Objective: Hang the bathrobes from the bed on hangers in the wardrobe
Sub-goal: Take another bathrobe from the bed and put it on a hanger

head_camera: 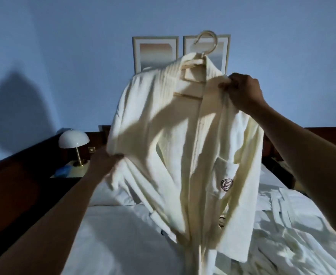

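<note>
A white bathrobe [175,147] hangs on a pale wooden hanger [204,46], held up over the bed [123,235]. The hanger's hook sticks out above the collar. My right hand [242,90] pinches the robe's right lapel near the collar. My left hand [105,157] reaches under the robe's left sleeve and is mostly hidden by the cloth, so its grip is not visible. An embroidered logo shows on the chest pocket [226,184]. More white robe cloth [294,231] lies crumpled on the bed at the right.
A dark wooden headboard [14,175] runs behind the bed. A white dome lamp [74,141] stands on the left bedside table beside a blue object [63,170]. Two framed pictures [155,53] hang on the wall. Pillows [107,195] lie at the bed's head.
</note>
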{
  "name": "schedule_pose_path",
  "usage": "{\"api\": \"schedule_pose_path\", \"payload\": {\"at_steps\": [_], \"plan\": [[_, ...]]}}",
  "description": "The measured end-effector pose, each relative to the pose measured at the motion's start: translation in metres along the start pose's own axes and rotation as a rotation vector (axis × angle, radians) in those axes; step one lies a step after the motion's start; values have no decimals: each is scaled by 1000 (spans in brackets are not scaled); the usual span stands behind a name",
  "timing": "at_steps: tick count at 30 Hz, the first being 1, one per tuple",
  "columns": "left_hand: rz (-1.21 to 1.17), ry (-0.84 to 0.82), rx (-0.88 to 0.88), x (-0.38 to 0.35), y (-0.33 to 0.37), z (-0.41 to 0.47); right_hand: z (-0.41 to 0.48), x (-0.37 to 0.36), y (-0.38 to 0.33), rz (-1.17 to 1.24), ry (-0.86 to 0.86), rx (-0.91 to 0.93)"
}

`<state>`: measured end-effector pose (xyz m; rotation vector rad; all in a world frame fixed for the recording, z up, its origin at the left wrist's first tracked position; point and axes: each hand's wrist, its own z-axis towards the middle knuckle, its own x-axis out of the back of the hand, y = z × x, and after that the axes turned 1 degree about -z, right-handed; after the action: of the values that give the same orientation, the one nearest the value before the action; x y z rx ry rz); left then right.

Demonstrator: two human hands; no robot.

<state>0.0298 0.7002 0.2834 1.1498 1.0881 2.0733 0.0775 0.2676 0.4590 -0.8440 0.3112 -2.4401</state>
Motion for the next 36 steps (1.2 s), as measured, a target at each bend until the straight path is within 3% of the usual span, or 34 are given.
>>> {"api": "schedule_pose_path", "payload": {"at_steps": [3,5,7,9,13,16,24,27,32,36], "plan": [[6,423,-85,21,13,11,3,13,31,-68,31,-27],[49,389,-176,18,26,9,6,16,38,-66,57,-8],[100,104,-196,11,38,1,6,14,41,-77,69,9],[152,22,-249,2,49,-6,2,10,47,-132,20,30],[-77,389,-236,13,91,6,-14,-2,61,-210,-86,98],[-151,592,-370,39,141,26,-20,-5,51,-184,-105,141],[-332,805,-609,84,201,37,-11,-2,7,-53,-43,128],[-121,594,-593,90,190,31,-15,-15,-4,-53,-68,144],[510,-230,-388,62,114,-5,-39,-46,-6,-82,-140,101],[585,-618,-226,16,20,-28,-61,-63,11,-41,-191,18]]}}
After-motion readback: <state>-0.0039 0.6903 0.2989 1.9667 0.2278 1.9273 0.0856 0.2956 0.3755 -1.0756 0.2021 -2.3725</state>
